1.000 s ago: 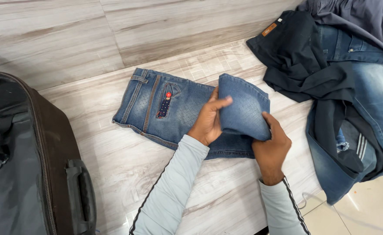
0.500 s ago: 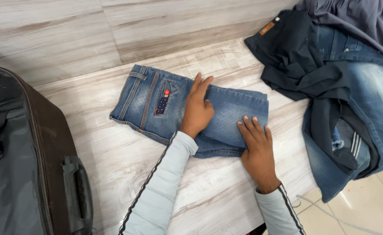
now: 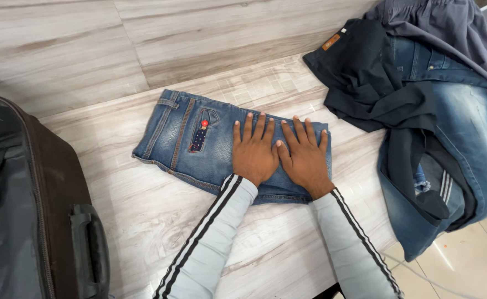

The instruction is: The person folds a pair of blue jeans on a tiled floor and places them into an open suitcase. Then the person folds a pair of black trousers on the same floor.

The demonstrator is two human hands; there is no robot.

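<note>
A pair of blue jeans (image 3: 191, 138) lies folded on a pale wood-grain surface (image 3: 144, 221), waistband to the left, with a small red and dark patch on its pocket. My left hand (image 3: 253, 148) and my right hand (image 3: 304, 152) rest flat, palms down and side by side, on the folded right half of the jeans. The fingers of both hands are spread and point away from me. Neither hand grips anything.
A heap of clothes (image 3: 437, 111), dark garments and washed blue denim, lies at the right and hangs over the surface's edge. A black and brown suitcase (image 3: 27, 221) with a handle stands at the left. A wood-look wall (image 3: 144, 39) runs behind.
One second ago both hands held up the folded leg end of the jeans. They laid it down, and now both palms press flat next to each other on the fold.
</note>
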